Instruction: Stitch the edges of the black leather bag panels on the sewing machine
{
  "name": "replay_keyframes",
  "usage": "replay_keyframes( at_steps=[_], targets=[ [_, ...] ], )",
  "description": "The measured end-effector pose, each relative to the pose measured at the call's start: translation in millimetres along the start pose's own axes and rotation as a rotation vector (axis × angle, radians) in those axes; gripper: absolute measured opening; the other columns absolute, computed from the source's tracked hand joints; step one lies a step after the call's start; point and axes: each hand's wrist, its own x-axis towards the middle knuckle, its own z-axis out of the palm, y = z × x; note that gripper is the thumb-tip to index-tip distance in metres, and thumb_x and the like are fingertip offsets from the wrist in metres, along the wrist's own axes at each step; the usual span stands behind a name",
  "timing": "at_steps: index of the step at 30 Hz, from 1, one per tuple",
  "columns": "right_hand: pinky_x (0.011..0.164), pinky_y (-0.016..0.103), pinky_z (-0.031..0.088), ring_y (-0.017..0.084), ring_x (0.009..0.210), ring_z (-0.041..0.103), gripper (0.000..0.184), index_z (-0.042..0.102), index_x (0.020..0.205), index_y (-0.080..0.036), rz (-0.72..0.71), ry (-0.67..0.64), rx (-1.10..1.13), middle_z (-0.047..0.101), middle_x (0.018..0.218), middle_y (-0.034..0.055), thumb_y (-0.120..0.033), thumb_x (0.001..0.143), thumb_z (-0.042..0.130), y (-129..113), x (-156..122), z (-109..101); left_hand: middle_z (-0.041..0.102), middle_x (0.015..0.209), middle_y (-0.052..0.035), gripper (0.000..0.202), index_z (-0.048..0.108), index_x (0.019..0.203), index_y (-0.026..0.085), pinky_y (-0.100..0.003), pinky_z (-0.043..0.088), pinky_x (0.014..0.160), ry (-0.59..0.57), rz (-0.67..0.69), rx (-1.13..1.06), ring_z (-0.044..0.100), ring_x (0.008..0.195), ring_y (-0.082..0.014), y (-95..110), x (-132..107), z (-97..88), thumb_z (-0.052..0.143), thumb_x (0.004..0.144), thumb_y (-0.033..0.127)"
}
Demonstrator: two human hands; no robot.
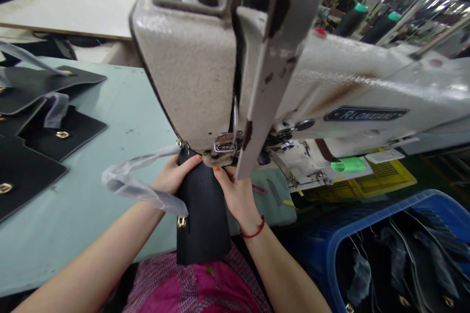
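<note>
A black leather bag piece with gold hardware lies under the head of the sewing machine, its near end hanging toward my lap. My left hand grips its left edge, thumb on top and fingers beneath. On the right edge, my right hand holds it the same way, close to the machine's lower end, which hides part of the fingers. A handle wrapped in clear plastic loops out from the piece to the left, over my left wrist. The needle area is mostly hidden.
More black leather pieces with gold fittings lie on the pale green table at left. A blue basket holding similar pieces stands at lower right. Beside the machine are a yellow crate and a pink-handled tool.
</note>
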Motion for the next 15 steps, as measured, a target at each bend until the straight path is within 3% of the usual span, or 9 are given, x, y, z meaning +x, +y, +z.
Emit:
replay_keyframes(
  at_steps=[5, 8, 12, 15],
  targets=[
    [0.049, 0.024, 0.024, 0.009, 0.053, 0.033, 0.048, 0.040, 0.056, -0.019, 0.008, 0.000, 0.021, 0.036, 0.054, -0.0037, -0.051, 0.089, 0.054, 1.4, 0.9, 1.9, 0.071, 0.118, -0.0134, 0.068, 0.070, 0.114, 0.015, -0.044, 0.053, 0.097, -0.086, 0.022, -0.013, 0.064, 0.112, -0.0367, 7.7, 12.1, -7.2, 0.083, 0.060, 0.055],
    [0.047, 0.022, 0.027, 0.009, 0.049, 0.041, 0.049, 0.042, 0.056, -0.019, 0.039, -0.008, -0.002, 0.040, 0.051, -0.0038, -0.053, 0.088, 0.055, 4.2, 1.5, 1.4, 0.072, 0.115, -0.0115, 0.066, 0.070, 0.114, 0.021, -0.042, 0.056, 0.092, -0.136, -0.067, -0.029, 0.065, 0.111, -0.0367, 21.3, 4.9, -9.3, 0.086, 0.058, 0.051],
    [0.046, 0.021, 0.034, 0.011, 0.048, 0.051, 0.045, 0.052, 0.061, -0.018, 0.076, -0.003, -0.003, 0.052, 0.052, -0.0014, -0.052, 0.090, 0.051, 6.4, 2.3, -1.3, 0.075, 0.103, -0.0091, 0.059, 0.067, 0.110, 0.023, -0.038, 0.062, 0.078, -0.258, -0.233, -0.111, 0.072, 0.095, -0.0316, 37.5, -11.8, -6.5, 0.088, 0.059, 0.044],
    [0.046, 0.021, 0.036, 0.012, 0.049, 0.053, 0.046, 0.053, 0.060, -0.018, 0.044, 0.036, -0.061, 0.054, 0.052, -0.0002, -0.051, 0.092, 0.049, 7.3, 2.9, -2.4, 0.076, 0.087, -0.0078, 0.052, 0.066, 0.102, 0.020, -0.036, 0.063, 0.069, -0.280, -0.304, -0.159, 0.073, 0.076, -0.0275, 38.2, -14.7, -4.0, 0.088, 0.060, 0.042]
  ],
)
